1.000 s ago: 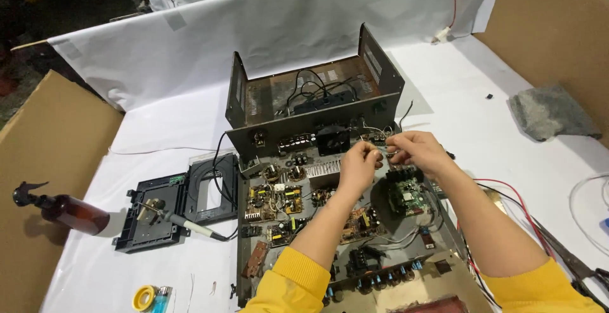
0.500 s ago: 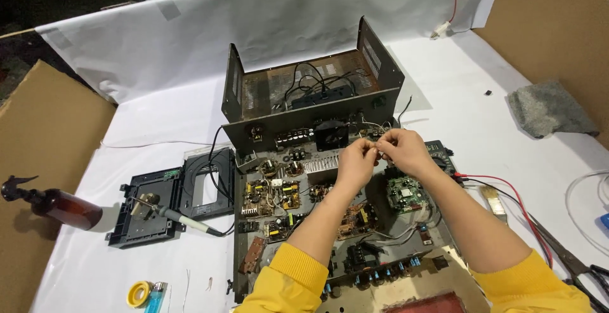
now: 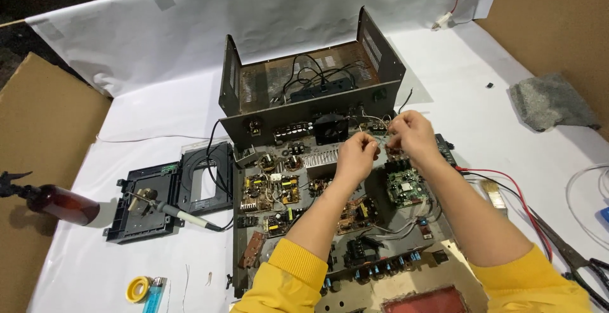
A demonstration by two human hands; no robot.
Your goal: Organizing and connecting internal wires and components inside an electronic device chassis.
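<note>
Nearest, yellow sleeves (image 3: 285, 275) are seen over the opened amplifier chassis (image 3: 330, 224). Vs. 1 s ago, both hands have been kept at the same spot just fwd of the green circuit board (image 3: 405, 187). Left hand (image 3: 356, 154) and right hand (image 3: 412, 133): each grip pinched on thin wires (image 3: 379, 136). Beyond, the chassis rear panel (image 3: 298, 119); no progress is judged yet.

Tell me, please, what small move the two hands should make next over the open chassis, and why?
Probably ease the thin wires apart gently: both the left hand and right hand pinch them just above the crowded circuit boards, so a hard tug might strain them.
</note>
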